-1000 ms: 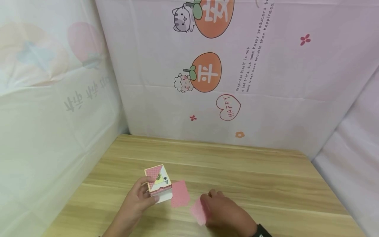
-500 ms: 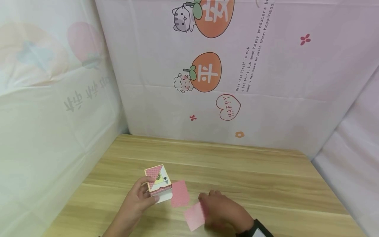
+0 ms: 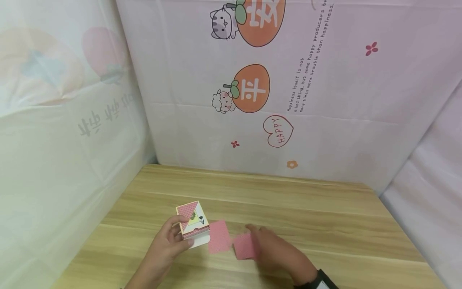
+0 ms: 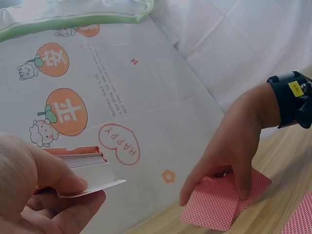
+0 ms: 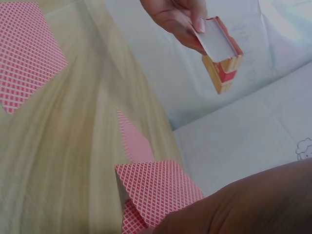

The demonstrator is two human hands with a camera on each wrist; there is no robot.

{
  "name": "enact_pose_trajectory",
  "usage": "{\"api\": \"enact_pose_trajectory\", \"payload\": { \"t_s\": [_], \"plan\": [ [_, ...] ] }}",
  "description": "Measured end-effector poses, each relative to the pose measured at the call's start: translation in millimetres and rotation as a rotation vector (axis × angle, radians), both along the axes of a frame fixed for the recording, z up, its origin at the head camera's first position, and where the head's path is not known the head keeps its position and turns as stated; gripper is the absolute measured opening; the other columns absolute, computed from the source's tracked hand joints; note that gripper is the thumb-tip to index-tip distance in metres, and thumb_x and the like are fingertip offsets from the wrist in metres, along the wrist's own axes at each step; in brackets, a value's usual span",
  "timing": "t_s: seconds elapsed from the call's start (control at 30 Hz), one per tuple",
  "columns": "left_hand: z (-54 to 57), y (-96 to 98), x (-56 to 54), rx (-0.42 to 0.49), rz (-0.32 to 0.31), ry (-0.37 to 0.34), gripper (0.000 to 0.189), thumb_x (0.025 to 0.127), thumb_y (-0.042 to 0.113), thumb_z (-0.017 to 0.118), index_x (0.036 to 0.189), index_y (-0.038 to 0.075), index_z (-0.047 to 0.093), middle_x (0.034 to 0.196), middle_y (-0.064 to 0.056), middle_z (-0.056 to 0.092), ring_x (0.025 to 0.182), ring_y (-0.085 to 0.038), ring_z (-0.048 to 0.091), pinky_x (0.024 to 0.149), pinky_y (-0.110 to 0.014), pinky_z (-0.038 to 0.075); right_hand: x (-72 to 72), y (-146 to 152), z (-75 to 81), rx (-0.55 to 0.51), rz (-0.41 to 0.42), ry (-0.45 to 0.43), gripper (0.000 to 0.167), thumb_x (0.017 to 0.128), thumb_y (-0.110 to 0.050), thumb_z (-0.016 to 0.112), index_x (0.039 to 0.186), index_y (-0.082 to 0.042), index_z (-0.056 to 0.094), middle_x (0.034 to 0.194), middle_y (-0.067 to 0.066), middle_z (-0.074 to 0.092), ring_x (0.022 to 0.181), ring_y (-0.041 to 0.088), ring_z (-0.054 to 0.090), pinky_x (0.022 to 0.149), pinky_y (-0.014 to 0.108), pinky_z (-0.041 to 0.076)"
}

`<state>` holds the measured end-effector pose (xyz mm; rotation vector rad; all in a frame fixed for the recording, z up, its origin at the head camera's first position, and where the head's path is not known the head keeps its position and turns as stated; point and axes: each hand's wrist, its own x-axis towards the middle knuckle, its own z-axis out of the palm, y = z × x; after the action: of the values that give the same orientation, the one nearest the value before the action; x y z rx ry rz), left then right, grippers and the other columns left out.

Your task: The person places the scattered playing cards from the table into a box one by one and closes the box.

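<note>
My left hand (image 3: 169, 239) grips a playing card box (image 3: 193, 218) with an ace of spades printed on its face. The box's flap hangs open toward me, and the edges of a card stack (image 4: 80, 160) show inside it in the left wrist view. Low over the table, my right hand (image 3: 272, 249) holds a few red-backed playing cards (image 3: 245, 246) by their far side; they overlap unevenly in the right wrist view. Between the hands, a single playing card (image 3: 219, 237) lies face down beside the box.
Another face-down playing card (image 5: 27, 53) lies on the wooden table (image 3: 288, 200), at the upper left of the right wrist view. A printed white cloth (image 3: 202, 132) hangs along the back, with more cloth at both sides.
My right hand first drew the cards a little toward me and left, then moved them forward and turned them. My left hand, the box and the lying card have stayed put.
</note>
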<state>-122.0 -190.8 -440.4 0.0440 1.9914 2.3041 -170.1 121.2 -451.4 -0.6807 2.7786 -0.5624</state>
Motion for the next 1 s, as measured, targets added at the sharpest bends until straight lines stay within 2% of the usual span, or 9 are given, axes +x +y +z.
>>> {"api": "enact_pose_trajectory", "payload": {
  "t_s": [0.1, 0.17, 0.37, 0.57, 0.63, 0.73, 0.8, 0.87, 1.0],
  "plan": [
    [-0.3, 0.2, 0.3, 0.002, -0.002, -0.001, 0.058, 0.082, -0.006, 0.073, 0.131, 0.005, 0.044, 0.137, -0.021, 0.055, 0.121, -0.031, 0.059, 0.093, -0.034, 0.056, -4.7, 6, 1.7, -0.026, 0.0, 0.029, 0.088, 0.08, -0.012, 0.083, 0.154, -0.007, 0.035, 0.112, 0.012, 0.064, 0.096, 0.02, 0.059, 0.084, 0.044, 0.055],
    [-0.3, 0.3, 0.5, 0.001, -0.002, -0.004, 0.058, 0.083, -0.006, 0.073, 0.131, 0.006, 0.044, 0.137, -0.021, 0.055, 0.122, -0.031, 0.059, 0.093, -0.034, 0.056, -7.0, 11, 3.2, -0.062, -0.01, 0.045, 0.093, 0.08, -0.015, 0.084, 0.155, -0.006, 0.031, 0.108, 0.013, 0.065, 0.092, 0.02, 0.06, 0.082, 0.044, 0.056],
    [0.1, 0.5, 1.0, -0.007, -0.006, -0.003, 0.058, 0.083, -0.005, 0.073, 0.132, 0.007, 0.044, 0.138, -0.022, 0.054, 0.122, -0.033, 0.059, 0.094, -0.034, 0.056, -9.6, 26, 14.1, -0.149, -0.073, 0.058, 0.097, 0.076, 0.0, 0.083, 0.157, -0.007, 0.029, 0.109, 0.014, 0.065, 0.087, 0.018, 0.057, 0.078, 0.041, 0.054],
    [-0.5, 0.6, 1.4, -0.01, -0.013, 0.001, 0.058, 0.083, -0.004, 0.073, 0.132, 0.006, 0.044, 0.138, -0.022, 0.053, 0.122, -0.033, 0.059, 0.094, -0.033, 0.056, -9.9, 36, 30.6, -0.158, -0.087, 0.117, 0.084, 0.081, 0.013, 0.066, 0.155, -0.003, 0.032, 0.097, 0.005, 0.063, 0.083, 0.015, 0.055, 0.076, 0.036, 0.053],
    [-0.8, 0.8, 1.4, -0.007, -0.011, 0.0, 0.058, 0.083, -0.004, 0.073, 0.132, 0.006, 0.044, 0.139, -0.023, 0.053, 0.123, -0.033, 0.059, 0.094, -0.033, 0.056, -7.9, 35, 35.6, -0.183, -0.098, 0.139, 0.073, 0.084, 0.013, 0.062, 0.151, -0.004, 0.04, 0.098, 0.003, 0.064, 0.085, 0.014, 0.056, 0.077, 0.035, 0.053],
    [-0.9, 1.3, 1.1, -0.002, -0.008, -0.002, 0.058, 0.083, -0.004, 0.073, 0.132, 0.007, 0.044, 0.139, -0.023, 0.053, 0.124, -0.034, 0.058, 0.095, -0.034, 0.056, -2.3, 27, 43.0, -0.29, -0.108, 0.075, 0.033, 0.095, 0.001, 0.062, 0.127, -0.006, 0.06, 0.088, 0.001, 0.062, 0.08, 0.014, 0.056, 0.07, 0.032, 0.052],
    [-0.8, 1.9, 0.5, 0.001, -0.005, 0.002, 0.058, 0.083, -0.004, 0.074, 0.132, 0.007, 0.044, 0.139, -0.023, 0.053, 0.124, -0.034, 0.058, 0.095, -0.034, 0.056, 2.9, 19, 47.7, -0.388, -0.125, -0.013, 0.01, 0.1, -0.013, 0.063, 0.109, -0.01, 0.064, 0.086, 0.001, 0.062, 0.076, 0.014, 0.056, 0.063, 0.028, 0.05],
    [-0.6, 2.7, -0.1, 0.001, -0.008, 0.019, 0.058, 0.084, -0.004, 0.073, 0.132, 0.007, 0.044, 0.139, -0.024, 0.053, 0.123, -0.033, 0.059, 0.094, -0.034, 0.056, 8.8, 10, 51.6, -0.485, -0.111, -0.113, 0.015, 0.101, -0.024, 0.063, 0.097, -0.01, 0.061, 0.077, 0.002, 0.058, 0.067, 0.016, 0.057, 0.055, 0.028, 0.05],
    [0.4, 3.7, -0.7, -0.004, -0.002, 0.044, 0.057, 0.083, -0.005, 0.073, 0.132, 0.006, 0.043, 0.137, -0.024, 0.054, 0.12, -0.032, 0.06, 0.092, -0.034, 0.057, 21.3, -12, 53.9, -0.635, -0.086, -0.267, 0.028, 0.101, -0.039, 0.062, 0.111, -0.013, 0.063, 0.065, 0.002, 0.058, 0.052, 0.014, 0.055, 0.042, 0.026, 0.048]
  ]
}}
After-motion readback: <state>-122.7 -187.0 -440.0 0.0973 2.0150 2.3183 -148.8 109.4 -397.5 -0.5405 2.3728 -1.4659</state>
